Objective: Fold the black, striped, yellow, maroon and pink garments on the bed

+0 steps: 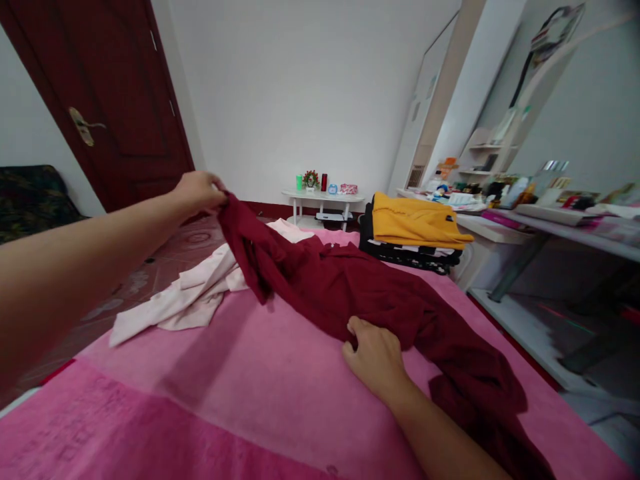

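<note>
A dark red garment (350, 287) lies spread across the pink bed cover (250, 373). My left hand (200, 190) is stretched out far to the left and pinches one end of the garment, lifting it off the bed. My right hand (375, 360) rests on the bed with its fingers closed on the garment's near edge. A pale pink garment (185, 297) lies crumpled under and to the left of the red one.
A stack of folded clothes (415, 233) with a yellow piece on top sits at the bed's far right. Behind it stand a small white table (323, 198) with small items and a cluttered desk (550, 217). A dark red door (110, 100) is at left.
</note>
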A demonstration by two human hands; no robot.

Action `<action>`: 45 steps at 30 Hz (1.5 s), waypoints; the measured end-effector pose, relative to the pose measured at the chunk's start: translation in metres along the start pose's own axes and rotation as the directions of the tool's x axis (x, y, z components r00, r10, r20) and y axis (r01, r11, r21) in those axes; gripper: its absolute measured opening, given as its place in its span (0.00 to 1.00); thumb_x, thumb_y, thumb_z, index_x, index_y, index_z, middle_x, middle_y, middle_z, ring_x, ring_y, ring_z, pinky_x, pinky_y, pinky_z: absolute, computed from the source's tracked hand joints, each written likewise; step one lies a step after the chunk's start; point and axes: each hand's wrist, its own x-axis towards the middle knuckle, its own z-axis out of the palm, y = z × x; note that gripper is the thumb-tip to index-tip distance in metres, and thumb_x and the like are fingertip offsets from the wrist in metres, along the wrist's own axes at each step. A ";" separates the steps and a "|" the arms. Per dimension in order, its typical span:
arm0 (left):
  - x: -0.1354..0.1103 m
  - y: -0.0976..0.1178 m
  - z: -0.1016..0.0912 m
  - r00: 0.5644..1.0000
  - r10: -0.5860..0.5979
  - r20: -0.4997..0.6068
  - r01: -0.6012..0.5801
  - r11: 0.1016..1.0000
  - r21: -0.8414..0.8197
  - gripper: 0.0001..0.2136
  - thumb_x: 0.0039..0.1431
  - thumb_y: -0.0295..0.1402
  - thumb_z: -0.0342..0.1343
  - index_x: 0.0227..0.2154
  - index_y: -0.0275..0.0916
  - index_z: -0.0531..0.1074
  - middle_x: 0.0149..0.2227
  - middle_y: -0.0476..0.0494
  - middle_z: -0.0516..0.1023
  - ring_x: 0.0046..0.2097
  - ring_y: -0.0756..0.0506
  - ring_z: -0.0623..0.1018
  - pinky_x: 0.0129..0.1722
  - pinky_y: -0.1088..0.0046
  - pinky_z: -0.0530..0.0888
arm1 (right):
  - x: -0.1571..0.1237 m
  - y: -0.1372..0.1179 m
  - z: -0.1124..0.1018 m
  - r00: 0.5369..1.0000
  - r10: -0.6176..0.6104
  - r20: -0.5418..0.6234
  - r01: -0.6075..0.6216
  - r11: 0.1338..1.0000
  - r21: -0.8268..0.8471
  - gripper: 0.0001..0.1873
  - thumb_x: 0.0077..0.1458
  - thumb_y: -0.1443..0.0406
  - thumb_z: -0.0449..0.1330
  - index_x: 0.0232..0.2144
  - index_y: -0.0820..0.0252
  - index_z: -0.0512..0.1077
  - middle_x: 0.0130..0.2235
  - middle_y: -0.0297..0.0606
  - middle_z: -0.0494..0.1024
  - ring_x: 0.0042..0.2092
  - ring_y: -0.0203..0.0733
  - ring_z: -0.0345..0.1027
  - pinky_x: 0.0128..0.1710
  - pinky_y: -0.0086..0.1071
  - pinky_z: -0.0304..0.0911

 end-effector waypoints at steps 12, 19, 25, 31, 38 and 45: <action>-0.102 0.067 0.151 0.832 0.450 0.324 -0.448 0.890 -0.086 0.16 0.54 0.31 0.56 0.46 0.35 0.71 0.57 0.35 0.61 0.61 0.38 0.62 0.60 0.64 0.60 | -0.003 0.006 0.002 1.000 0.016 -0.012 -0.015 0.996 0.092 0.07 0.49 0.66 0.55 0.34 0.54 0.68 0.36 0.32 0.77 0.35 0.41 0.71 0.31 0.31 0.51; -0.237 0.043 0.142 0.532 0.594 0.604 -0.609 0.764 -0.214 0.33 0.54 0.56 0.50 0.60 0.48 0.59 0.64 0.39 0.54 0.63 0.35 0.57 0.61 0.52 0.54 | -0.005 0.004 0.004 0.999 0.031 -0.019 -0.029 0.993 0.116 0.08 0.50 0.66 0.55 0.36 0.55 0.68 0.36 0.32 0.76 0.35 0.39 0.69 0.33 0.31 0.53; -0.247 0.040 0.141 0.592 0.542 0.596 -0.594 0.794 -0.131 0.32 0.56 0.59 0.43 0.61 0.50 0.57 0.65 0.42 0.53 0.65 0.36 0.54 0.61 0.50 0.50 | -0.043 0.019 -0.033 0.995 -0.099 0.028 0.093 0.982 0.166 0.20 0.51 0.68 0.54 0.48 0.53 0.67 0.45 0.37 0.71 0.42 0.39 0.69 0.40 0.30 0.62; -0.249 0.040 0.144 0.645 0.537 0.544 -0.574 0.810 -0.119 0.30 0.56 0.57 0.44 0.59 0.50 0.61 0.64 0.43 0.56 0.64 0.36 0.57 0.61 0.51 0.51 | -0.103 0.101 -0.064 0.979 0.161 -0.128 -0.188 0.955 -0.230 0.35 0.49 0.55 0.57 0.59 0.55 0.57 0.59 0.49 0.60 0.49 0.57 0.68 0.39 0.43 0.66; -0.251 0.041 0.143 0.663 0.546 0.512 -0.565 0.814 -0.136 0.29 0.57 0.55 0.46 0.58 0.49 0.63 0.63 0.41 0.58 0.62 0.36 0.59 0.60 0.51 0.53 | -0.057 0.177 -0.084 0.940 0.207 0.272 -0.192 0.978 -0.083 0.06 0.39 0.71 0.57 0.24 0.58 0.68 0.26 0.34 0.75 0.31 0.41 0.70 0.29 0.30 0.60; -0.250 0.040 0.142 0.674 0.548 0.496 -0.549 0.820 -0.160 0.27 0.56 0.51 0.51 0.56 0.47 0.65 0.62 0.40 0.61 0.61 0.37 0.62 0.59 0.52 0.55 | 0.069 0.180 -0.134 0.924 0.239 -0.297 -0.151 0.945 0.289 0.21 0.42 0.68 0.58 0.43 0.61 0.66 0.46 0.49 0.73 0.43 0.47 0.71 0.39 0.37 0.67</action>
